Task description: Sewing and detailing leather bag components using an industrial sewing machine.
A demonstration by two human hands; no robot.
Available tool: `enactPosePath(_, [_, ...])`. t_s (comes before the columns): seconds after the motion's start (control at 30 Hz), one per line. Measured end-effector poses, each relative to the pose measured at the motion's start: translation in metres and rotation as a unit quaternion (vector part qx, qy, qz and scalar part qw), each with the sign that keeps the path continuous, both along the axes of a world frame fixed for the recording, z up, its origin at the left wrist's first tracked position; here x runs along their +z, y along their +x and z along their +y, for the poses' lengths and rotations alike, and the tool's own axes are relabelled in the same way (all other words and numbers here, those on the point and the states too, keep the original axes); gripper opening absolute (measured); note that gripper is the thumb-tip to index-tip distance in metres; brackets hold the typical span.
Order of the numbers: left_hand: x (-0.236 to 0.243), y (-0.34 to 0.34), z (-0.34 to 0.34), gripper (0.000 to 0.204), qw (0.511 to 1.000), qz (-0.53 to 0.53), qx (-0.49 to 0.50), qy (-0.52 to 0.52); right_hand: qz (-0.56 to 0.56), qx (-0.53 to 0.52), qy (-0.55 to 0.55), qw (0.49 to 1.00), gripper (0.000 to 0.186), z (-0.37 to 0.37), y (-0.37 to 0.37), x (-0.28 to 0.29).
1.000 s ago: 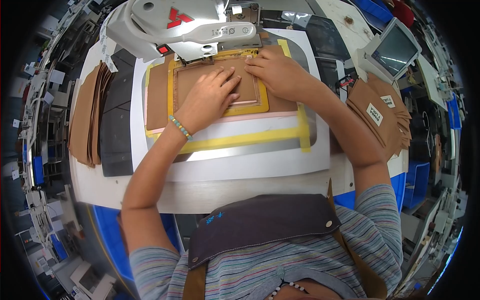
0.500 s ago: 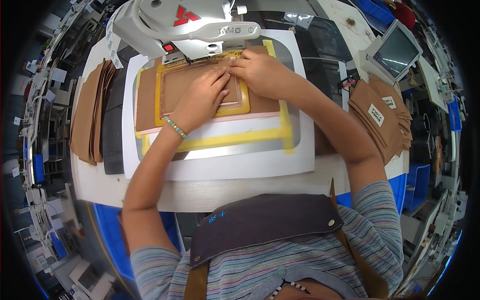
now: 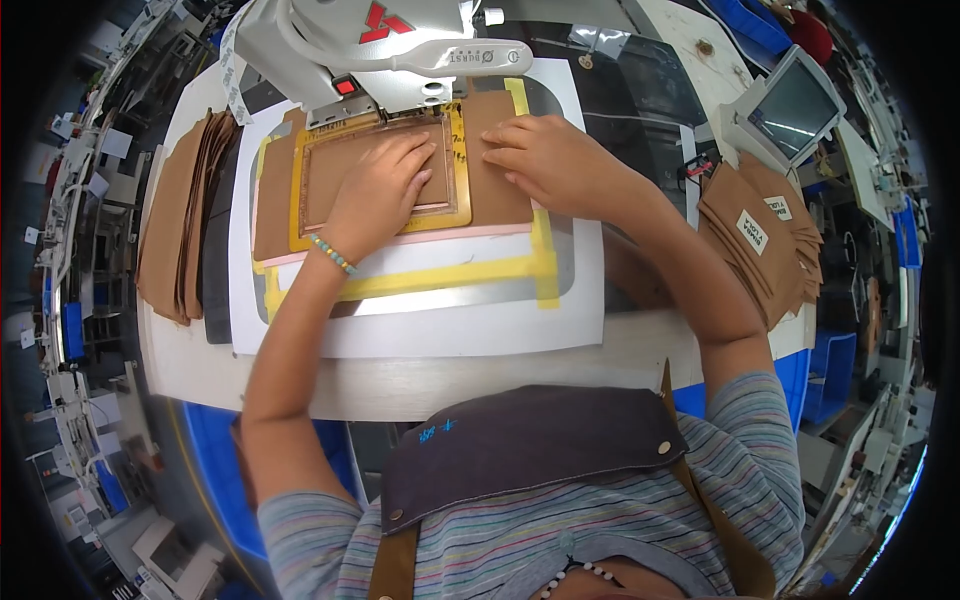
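My left hand (image 3: 378, 190) lies flat, fingers stretched out, on the brown fabric inside a yellow rectangular frame (image 3: 297, 205). Just right of that frame, my right hand (image 3: 555, 165) rests with bent, slightly parted fingers at the edge of a brown fabric piece (image 3: 500, 205); nothing shows in its grip. Fabric and frame sit on a white sheet (image 3: 430, 338) with yellow tape strips (image 3: 440, 272) along its near and right sides. A white sewing machine head (image 3: 400, 60) stands over the far edge of the frame, hiding part of it.
Stacked brown fabric pieces (image 3: 180, 220) lie on the left of the table. More brown pieces with white labels (image 3: 755, 240) are piled at the right, below a small screen (image 3: 795, 105). A blue bin (image 3: 830, 375) is beyond the table's right edge.
The white sheet, frame and fabric have shifted left under the machine head. My left hand has moved left with them. My right hand has come off the frame's corner, rightward.
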State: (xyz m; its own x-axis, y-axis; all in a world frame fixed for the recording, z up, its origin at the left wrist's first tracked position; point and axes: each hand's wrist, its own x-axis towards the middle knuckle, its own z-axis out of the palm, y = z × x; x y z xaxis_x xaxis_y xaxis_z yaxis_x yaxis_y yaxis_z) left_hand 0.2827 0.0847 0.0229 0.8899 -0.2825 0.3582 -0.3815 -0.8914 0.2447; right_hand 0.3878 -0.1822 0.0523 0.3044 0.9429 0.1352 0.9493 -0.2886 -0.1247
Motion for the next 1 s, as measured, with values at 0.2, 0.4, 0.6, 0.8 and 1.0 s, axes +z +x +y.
enactPosePath(0.2, [0.017, -0.032, 0.031, 0.037, 0.998, 0.046, 0.037, -0.033, -0.013, 0.065, 0.079, 0.995, 0.033, 0.003, -0.014, -0.004])
enactPosePath(0.4, [0.014, -0.047, 0.032, 0.043, 0.986, 0.093, -0.052, -0.125, 0.039, 0.108, 0.074, 0.991, 0.042, 0.041, -0.035, -0.021])
enactPosePath(0.6, [0.004, -0.048, 0.021, 0.047, 0.991, 0.104, -0.062, -0.052, -0.031, 0.112, 0.116, 0.986, 0.038, 0.032, -0.043, -0.026])
enactPosePath(0.8, [0.008, -0.046, 0.023, 0.049, 0.991, 0.106, -0.071, -0.030, -0.041, 0.109, 0.106, 0.988, 0.032, 0.036, -0.052, -0.023])
enactPosePath(1.0, [0.007, -0.040, 0.022, 0.050, 0.991, 0.106, -0.076, -0.019, -0.005, 0.087, 0.076, 0.993, 0.035, 0.034, -0.054, -0.018])
